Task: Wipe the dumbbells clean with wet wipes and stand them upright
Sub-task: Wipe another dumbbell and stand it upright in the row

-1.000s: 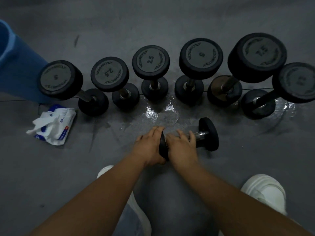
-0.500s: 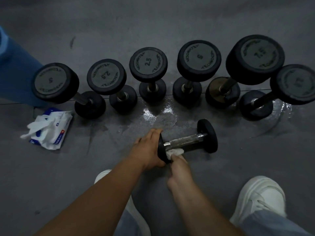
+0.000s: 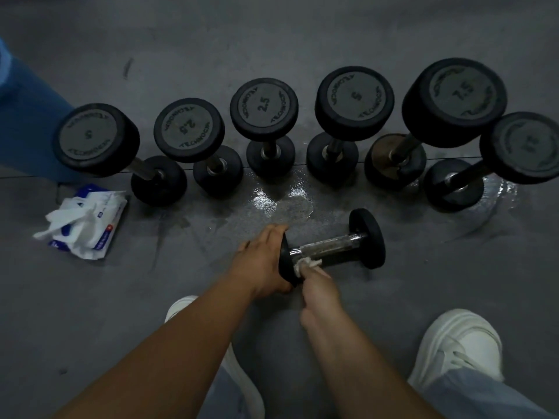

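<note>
A small black dumbbell (image 3: 332, 247) with a chrome handle lies on its side on the grey floor in front of me. My left hand (image 3: 263, 258) grips its near end weight. My right hand (image 3: 317, 282) pinches a white wet wipe (image 3: 305, 264) against the handle beside that weight. Behind it, several black dumbbells (image 3: 263, 110) stand upright in a row, marked 5, 2.5 and 7.5.
A white and blue pack of wet wipes (image 3: 87, 220) lies on the floor at the left, one wipe sticking out. A blue rolled mat (image 3: 27, 122) leans at the far left. A wet patch (image 3: 281, 201) shines behind the lying dumbbell. My white shoes (image 3: 456, 346) stand below.
My right hand came off the top of the handle and dropped to its near side with the wipe, baring the chrome handle. My left hand stayed on the end weight.
</note>
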`<state>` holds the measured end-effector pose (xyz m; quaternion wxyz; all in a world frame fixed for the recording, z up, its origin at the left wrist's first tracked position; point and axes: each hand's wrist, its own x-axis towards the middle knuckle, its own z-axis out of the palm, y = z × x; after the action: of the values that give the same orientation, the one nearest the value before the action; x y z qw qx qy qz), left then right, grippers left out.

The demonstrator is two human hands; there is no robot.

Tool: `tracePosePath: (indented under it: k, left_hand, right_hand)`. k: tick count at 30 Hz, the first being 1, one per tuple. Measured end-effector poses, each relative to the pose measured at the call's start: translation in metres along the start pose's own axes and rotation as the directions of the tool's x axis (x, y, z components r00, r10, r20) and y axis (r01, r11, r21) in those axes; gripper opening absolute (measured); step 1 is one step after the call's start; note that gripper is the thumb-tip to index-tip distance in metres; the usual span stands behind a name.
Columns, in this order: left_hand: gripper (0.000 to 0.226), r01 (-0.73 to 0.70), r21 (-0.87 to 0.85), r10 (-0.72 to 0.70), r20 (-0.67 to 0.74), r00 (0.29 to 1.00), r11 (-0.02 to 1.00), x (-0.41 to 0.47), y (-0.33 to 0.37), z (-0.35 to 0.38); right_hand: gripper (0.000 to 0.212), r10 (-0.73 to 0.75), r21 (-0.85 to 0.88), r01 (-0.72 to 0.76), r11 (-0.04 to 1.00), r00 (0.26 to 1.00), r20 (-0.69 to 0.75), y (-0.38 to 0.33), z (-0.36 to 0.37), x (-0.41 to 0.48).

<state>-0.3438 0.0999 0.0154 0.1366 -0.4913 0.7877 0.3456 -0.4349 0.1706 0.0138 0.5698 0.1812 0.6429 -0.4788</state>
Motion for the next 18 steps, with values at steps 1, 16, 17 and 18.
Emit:
tracePosePath:
  k: [1, 16, 17, 18]
  left_hand:
    - [0.123, -0.002, -0.001, 0.002, -0.003, 1.0, 1.0, 0.001, -0.001, 0.002]
    - [0.122, -0.013, 0.019, 0.013, 0.0, 1.0, 1.0, 0.002, -0.003, 0.004]
    - [0.122, -0.013, 0.021, 0.013, 0.002, 1.0, 1.0, 0.001, -0.003, 0.004]
    - [0.122, -0.014, 0.018, 0.014, 0.004, 1.0, 1.0, 0.001, -0.004, 0.004]
  right_hand:
    - [0.016, -0.125, -0.071, 0.128, 0.989, 0.991, 0.036, -0.002, -0.007, -0.009]
    - [0.042, -0.296, -0.642, 0.438, -0.63, 0.629, 0.719, -0.035, -0.02, 0.031]
    - [0.043, -0.294, -0.648, 0.427, -0.631, 0.641, 0.709, -0.035, -0.015, 0.031]
    - [0.044, -0.314, -0.658, 0.418, -0.626, 0.637, 0.704, -0.032, -0.015, 0.028]
